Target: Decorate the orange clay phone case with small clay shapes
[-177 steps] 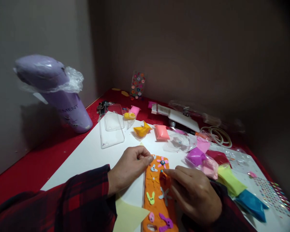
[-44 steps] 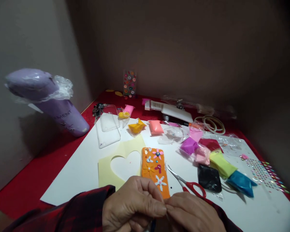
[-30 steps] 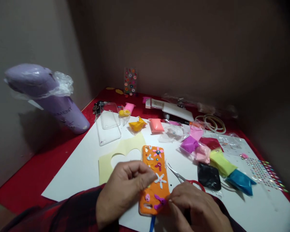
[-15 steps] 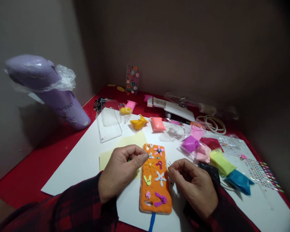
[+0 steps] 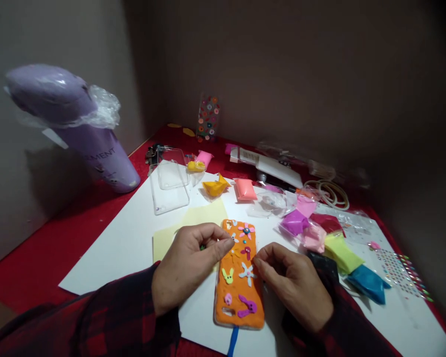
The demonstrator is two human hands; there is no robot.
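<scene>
An orange phone case (image 5: 241,292) lies upright on the white sheet, covered with small clay flowers and bunny faces, and a blue strap (image 5: 233,341) comes out from its lower end. Over the case's upper left edge is my left hand (image 5: 193,263), thumb and forefinger pinched together; what they hold is too small to name. My right hand (image 5: 295,285) is at the case's right edge with its thumb and forefinger closed, and nothing between them can be made out. Pale yellow paper (image 5: 163,244) shows behind my left hand.
Clear cases (image 5: 171,197) lie at the back left. Clay packets, orange (image 5: 216,186), coral (image 5: 245,190), purple (image 5: 294,223) and blue (image 5: 367,283), spread behind and rightward. Gem stickers (image 5: 396,266) lie far right. A purple wrapped object (image 5: 104,153) stands left.
My right hand has moved slightly left, up to the case's edge. The thin pin-like tips seen at its fingers before no longer show. My left hand has shifted slightly right.
</scene>
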